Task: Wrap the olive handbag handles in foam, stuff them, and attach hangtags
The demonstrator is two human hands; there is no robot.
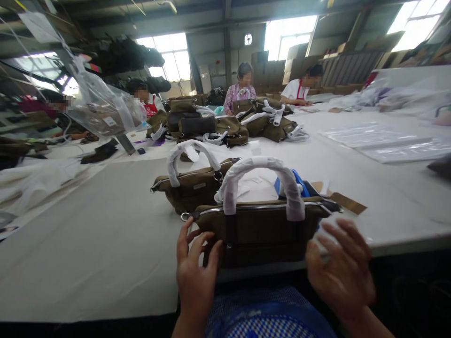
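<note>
An olive-brown handbag (268, 230) stands upright in front of me at the table's near edge. Its silver zipper runs along the top, and white wrapping covers its arched handle (262, 163). My left hand (197, 263) is at the bag's left end, its bent fingers and thumb on the corner below the metal ring. My right hand (340, 263), blurred by motion, is beside the right end with fingers partly curled and apart. Something white shows behind its fingers; whether they touch it is unclear. A similar handbag (190, 188) stands just behind.
A blue object (296, 182) and a brown card (348, 203) lie behind the near bag. Several more bags (197, 124) are piled farther back. Clear plastic sheets (387, 141) lie at right, and a plastic-wrapped item (105, 110) is at left. Several people are around the table.
</note>
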